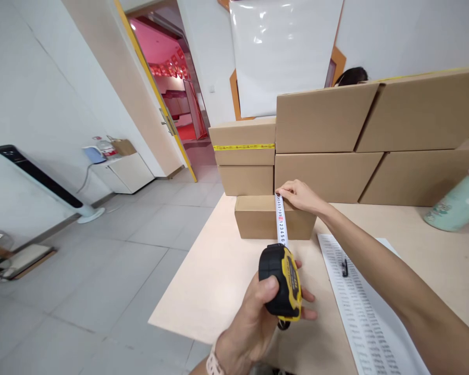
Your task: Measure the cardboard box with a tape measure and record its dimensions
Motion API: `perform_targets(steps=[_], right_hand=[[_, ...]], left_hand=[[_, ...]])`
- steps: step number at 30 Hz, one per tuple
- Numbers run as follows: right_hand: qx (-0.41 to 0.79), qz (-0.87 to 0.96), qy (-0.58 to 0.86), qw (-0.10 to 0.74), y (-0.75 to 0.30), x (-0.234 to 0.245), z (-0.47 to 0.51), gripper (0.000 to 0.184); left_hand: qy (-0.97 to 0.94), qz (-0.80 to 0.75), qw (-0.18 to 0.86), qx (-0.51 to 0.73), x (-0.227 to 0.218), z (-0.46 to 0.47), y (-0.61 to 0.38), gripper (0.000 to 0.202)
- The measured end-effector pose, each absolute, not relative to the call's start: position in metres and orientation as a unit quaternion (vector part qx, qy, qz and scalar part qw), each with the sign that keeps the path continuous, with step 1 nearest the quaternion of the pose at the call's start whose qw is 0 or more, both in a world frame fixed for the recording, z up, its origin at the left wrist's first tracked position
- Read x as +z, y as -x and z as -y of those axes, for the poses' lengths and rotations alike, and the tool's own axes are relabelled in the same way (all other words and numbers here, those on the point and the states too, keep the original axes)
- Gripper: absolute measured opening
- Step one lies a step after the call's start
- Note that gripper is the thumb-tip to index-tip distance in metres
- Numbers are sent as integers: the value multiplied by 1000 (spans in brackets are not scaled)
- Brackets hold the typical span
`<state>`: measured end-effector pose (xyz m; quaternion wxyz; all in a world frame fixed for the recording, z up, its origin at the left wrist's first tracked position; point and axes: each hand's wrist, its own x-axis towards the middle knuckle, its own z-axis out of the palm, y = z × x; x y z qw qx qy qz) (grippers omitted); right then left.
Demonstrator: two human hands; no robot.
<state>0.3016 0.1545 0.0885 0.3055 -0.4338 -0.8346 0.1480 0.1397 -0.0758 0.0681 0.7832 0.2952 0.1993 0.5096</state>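
My left hand (254,307) is closed around a black and yellow tape measure (280,281), with the thumb on its side. From its case a white blade (281,221) runs away from me across a small cardboard box (254,219) lying on the table. At the far edge of that box, my right hand (297,195) pinches the blade's end between thumb and fingers. The marked scale on the blade faces up. Directly behind the small box, larger cardboard boxes (324,177) are stacked.
Printed sheets (359,307) with a small black object (344,267) lie on the pale table (203,281). To the right stands a tilted-looking mint green tumbler (455,200). A person's head (352,76) shows behind the boxes. An open door (156,94) and a tower fan (42,179) are leftward.
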Motion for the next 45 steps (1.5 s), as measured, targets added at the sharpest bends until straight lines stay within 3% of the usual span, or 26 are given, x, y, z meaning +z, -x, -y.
perform_targets(steps=[8,19,45], right_hand=[[189,825,446,293,-302,87,-150,36],[240,780,491,305,-305,81,-153,58],[258,763,504,311,-305,82,-151,59]], left_hand=[[-286,-188,788,511,65,83,-144,49],[-300,-201,787,500,60,86,-146,48],[-332,-199,787,480,56,87,-145,55]])
